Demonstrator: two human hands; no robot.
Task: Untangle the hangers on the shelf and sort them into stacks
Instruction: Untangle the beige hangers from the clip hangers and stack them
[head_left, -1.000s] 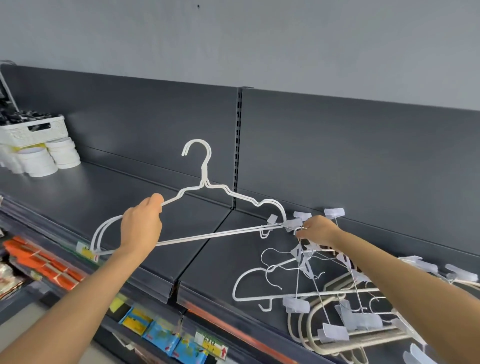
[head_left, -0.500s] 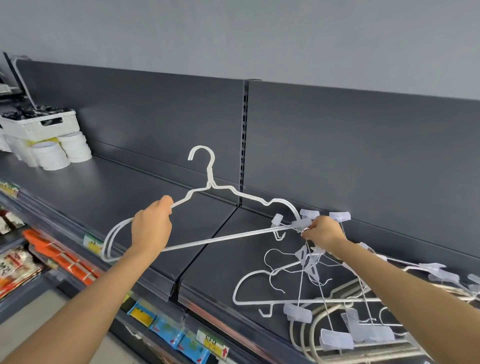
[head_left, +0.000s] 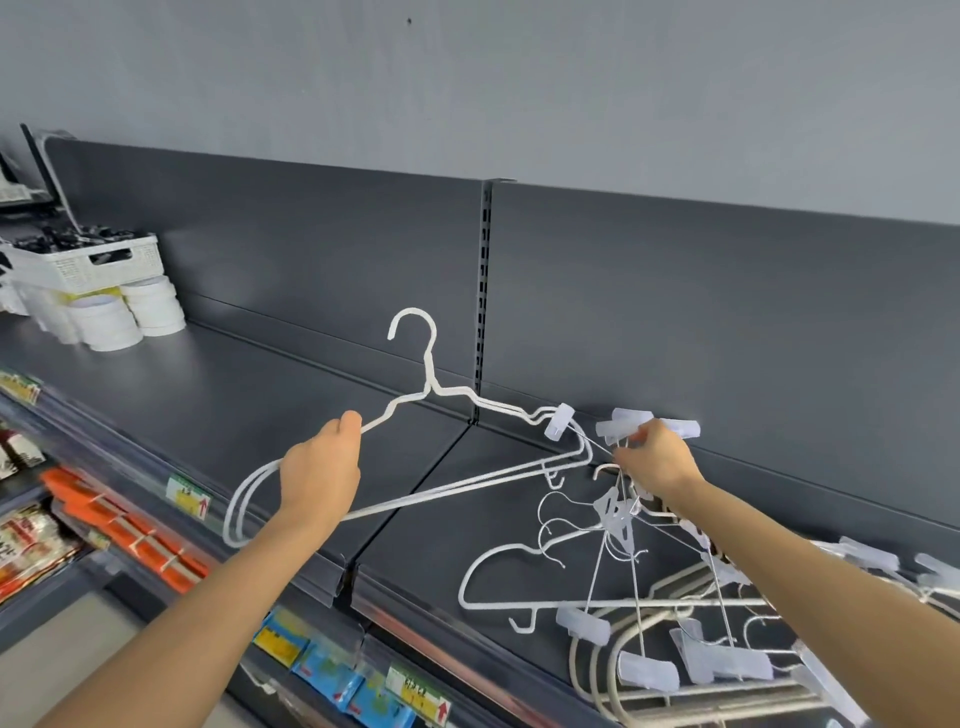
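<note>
My left hand (head_left: 318, 475) grips the left shoulder of a pair of white wire hangers (head_left: 429, 364), held upright above the dark grey shelf (head_left: 249, 400). Their right end is caught in a tangle of thin clip hangers. My right hand (head_left: 652, 462) pinches one of those clip hangers (head_left: 621, 421) at the point where it crosses the white pair. Below my right arm lies a pile of tangled hangers (head_left: 618, 603): a white plastic one, cream ones and wire ones with translucent clips.
A white basket (head_left: 98, 262) sits on stacked white tubs (head_left: 132, 317) at the shelf's far left. A slotted upright (head_left: 484, 291) divides the back panel. Price tags and packaged goods (head_left: 124, 525) fill the lower shelf.
Both hands have risen slightly and shifted right with the white hangers. The right hand has moved up to the clips at the hangers' right end.
</note>
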